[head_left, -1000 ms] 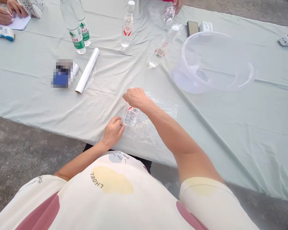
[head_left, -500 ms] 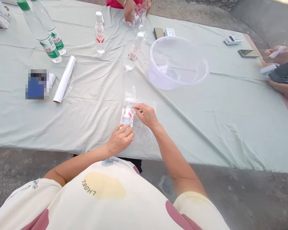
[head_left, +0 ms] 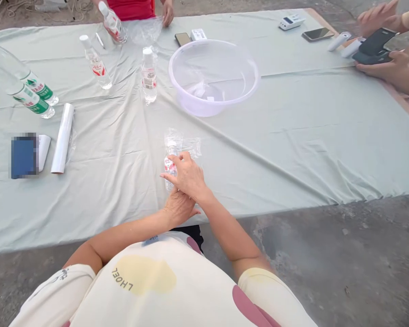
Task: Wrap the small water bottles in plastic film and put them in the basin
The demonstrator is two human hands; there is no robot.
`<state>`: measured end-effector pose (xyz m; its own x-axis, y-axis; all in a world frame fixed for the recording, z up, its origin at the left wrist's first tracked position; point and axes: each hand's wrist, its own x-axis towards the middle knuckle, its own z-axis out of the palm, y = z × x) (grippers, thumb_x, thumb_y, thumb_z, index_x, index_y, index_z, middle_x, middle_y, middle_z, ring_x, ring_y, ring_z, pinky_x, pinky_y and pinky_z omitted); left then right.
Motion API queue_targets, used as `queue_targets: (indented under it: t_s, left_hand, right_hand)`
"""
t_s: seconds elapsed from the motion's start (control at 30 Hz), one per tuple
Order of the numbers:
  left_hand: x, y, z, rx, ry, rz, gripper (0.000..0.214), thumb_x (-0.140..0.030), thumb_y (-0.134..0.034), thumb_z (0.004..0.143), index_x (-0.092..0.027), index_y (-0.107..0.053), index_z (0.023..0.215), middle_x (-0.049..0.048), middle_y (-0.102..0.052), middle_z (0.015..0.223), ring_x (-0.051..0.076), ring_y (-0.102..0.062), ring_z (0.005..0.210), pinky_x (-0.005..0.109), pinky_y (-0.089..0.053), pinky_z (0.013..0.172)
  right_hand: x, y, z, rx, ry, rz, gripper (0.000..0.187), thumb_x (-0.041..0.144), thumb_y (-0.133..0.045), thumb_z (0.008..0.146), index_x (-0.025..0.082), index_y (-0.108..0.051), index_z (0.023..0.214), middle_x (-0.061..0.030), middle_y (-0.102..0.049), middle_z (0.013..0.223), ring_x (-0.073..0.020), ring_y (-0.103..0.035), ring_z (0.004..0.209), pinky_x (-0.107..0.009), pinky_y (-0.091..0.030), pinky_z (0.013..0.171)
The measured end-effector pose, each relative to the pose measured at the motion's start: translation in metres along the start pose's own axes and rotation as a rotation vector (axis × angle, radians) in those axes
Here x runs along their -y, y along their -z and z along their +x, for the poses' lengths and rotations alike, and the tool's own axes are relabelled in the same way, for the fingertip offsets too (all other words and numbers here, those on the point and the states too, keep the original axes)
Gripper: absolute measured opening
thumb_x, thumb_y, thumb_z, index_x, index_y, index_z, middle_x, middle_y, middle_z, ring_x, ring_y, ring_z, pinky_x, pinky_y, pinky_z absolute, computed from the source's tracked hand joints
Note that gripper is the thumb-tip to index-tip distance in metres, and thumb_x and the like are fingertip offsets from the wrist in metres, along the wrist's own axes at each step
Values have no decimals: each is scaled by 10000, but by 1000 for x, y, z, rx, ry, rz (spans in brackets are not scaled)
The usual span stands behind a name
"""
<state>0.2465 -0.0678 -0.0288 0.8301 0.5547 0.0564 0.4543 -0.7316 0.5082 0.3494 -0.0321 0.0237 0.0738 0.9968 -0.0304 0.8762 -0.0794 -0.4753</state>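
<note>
A small clear water bottle with a red-and-white label lies on the table, cap pointing away from me. Clear plastic film is under and around it, sticking out past the cap and to the right. My right hand rests across the bottle with fingers spread, the thumb reaching beyond its left side. Beneath it, my left hand is at the bottle's base; its fingers are mostly covered by the right hand.
Beyond stand a translucent basin and two small bottles, one with a white cap. To the left are a film roll and two green-labelled bottles. A person opposite holds a bottle; another person's hands hold a dark device.
My right hand has moved from beside the bottle to across it, over my left hand. Less film lies spread at the right. The person opposite has lifted a bottle off their film.
</note>
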Motion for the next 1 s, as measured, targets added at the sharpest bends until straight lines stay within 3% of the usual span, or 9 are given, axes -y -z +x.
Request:
queue_targets:
  t_s: [0.13, 0.2, 0.23, 0.33, 0.43, 0.5, 0.6, 0.8, 1.0]
  left_hand:
    - [-6, 13, -6, 142, -342, -180, 272, -290, -658, 878, -176, -673, 1124, 182, -667, 1270, 372, -552, 1301, 536, -358, 1141]
    - [-6, 24, -15, 115, -359, -297, 173, -313, -562, 935, -210, -678, 1012, 126, -714, 1144, 275, -646, 1138, 441, -471, 1029]
    - [-4, 30, -19, 46, -270, -350, 182, -308, -516, 952, -219, -669, 994, 105, -722, 1082, 237, -665, 1057, 403, -502, 966]
    - [9, 46, -20, -206, 211, -436, 170, -273, -474, 939, -223, -633, 974, 62, -708, 961, 177, -656, 899, 341, -527, 854]
    - [21, 54, -8, -223, 547, -470, 138, -275, -501, 915, -219, -617, 964, 38, -698, 976, 157, -642, 827, 317, -534, 797]
    - [24, 52, 2, -151, 581, -511, 178, -270, -502, 915, -215, -624, 1033, 45, -697, 1048, 158, -651, 835, 317, -539, 787]
    - [19, 43, 13, -123, 506, -588, 280, -205, -462, 913, -200, -612, 1149, 84, -674, 1170, 184, -659, 1006, 317, -548, 817]
    - [4, 32, 17, -146, 371, -686, 378, -130, -416, 895, -221, -646, 1180, 71, -648, 1305, 199, -608, 1217, 371, -504, 1029]
    - [14, 29, 16, -84, 676, -1174, 341, -270, -570, 900, -189, -601, 1230, 136, -626, 1344, 235, -613, 1237, 382, -548, 970]
  right_hand:
    - [-15, 0, -10, -48, -178, 19, 524, 458, -676, 858, 243, -569, 1324, -108, -616, 1155, -247, -626, 960, -324, -479, 668]
    - [-32, 1, -17, -84, -238, 93, 493, 430, -620, 883, 238, -566, 1334, -112, -626, 1176, -251, -632, 963, -356, -494, 712]
    - [-42, 1, -21, -95, -255, 136, 479, 423, -587, 895, 238, -568, 1337, -113, -627, 1192, -244, -636, 937, -371, -500, 733]
    - [-68, -1, -32, -123, -319, 272, 456, 400, -493, 924, 236, -573, 1342, -105, -639, 1194, -195, -624, 770, -397, -507, 760]
    - [-86, -2, -44, -208, -425, 377, 471, 371, -496, 898, 214, -565, 1336, -84, -657, 1135, -154, -579, 655, -397, -511, 767]
    - [-89, -1, -53, -315, -468, 419, 447, 394, -514, 885, 195, -587, 1278, -82, -660, 1102, -155, -579, 664, -391, -516, 771]
    - [-78, -2, -69, -448, -437, 432, 451, 499, -509, 905, 189, -599, 1220, -101, -649, 1122, -178, -603, 740, -375, -526, 746]
    - [-52, -19, -79, -340, -284, 177, 569, 419, -665, 819, 210, -547, 1334, -163, -583, 1290, -315, -568, 1153, -453, -525, 878]
    - [-72, -20, -73, -335, -494, 457, 527, 418, -651, 787, 212, -548, 1262, -140, -668, 1232, -289, -661, 1062, -474, -537, 907]
